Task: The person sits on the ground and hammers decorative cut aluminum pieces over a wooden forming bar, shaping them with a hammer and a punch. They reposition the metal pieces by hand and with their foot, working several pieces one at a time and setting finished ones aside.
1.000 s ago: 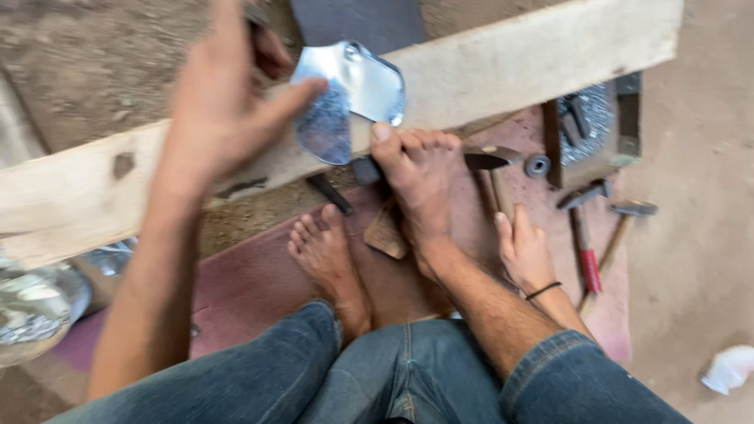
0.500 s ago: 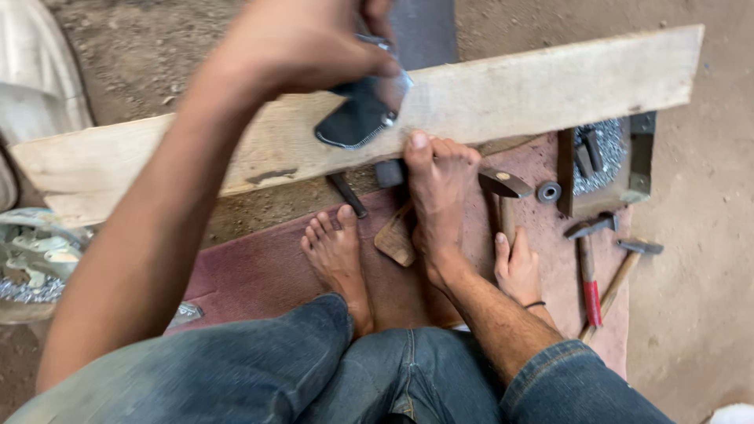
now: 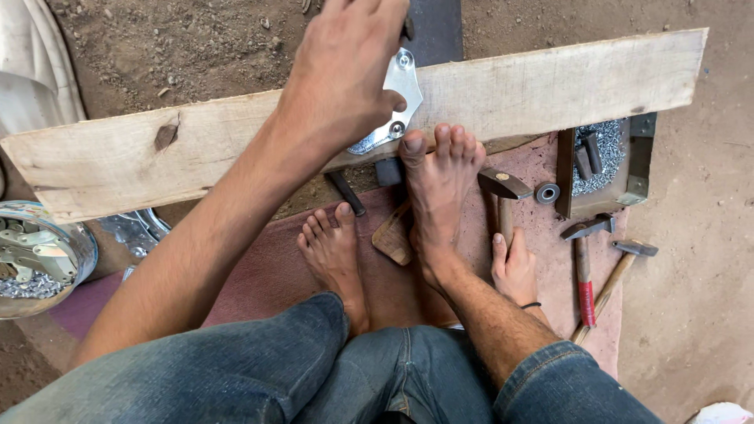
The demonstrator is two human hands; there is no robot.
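At the upper centre of the frame the left hand (image 3: 345, 74) closes its fingers over a shiny metal bracket (image 3: 397, 102), pressing it flat against the long wooden plank (image 3: 550, 86) that runs across the picture; a bare foot (image 3: 440, 184) braces the plank's lower edge just below the bracket; at lower right the right hand (image 3: 514, 267) wraps loosely round the handle of a hammer (image 3: 503, 192) (head toward the plank) lying on the reddish mat (image 3: 259, 271); two more hammers (image 3: 597, 267) lie further right.

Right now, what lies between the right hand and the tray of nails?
In the head view, between the right hand and the tray of nails lie bare mat and a small metal ring.
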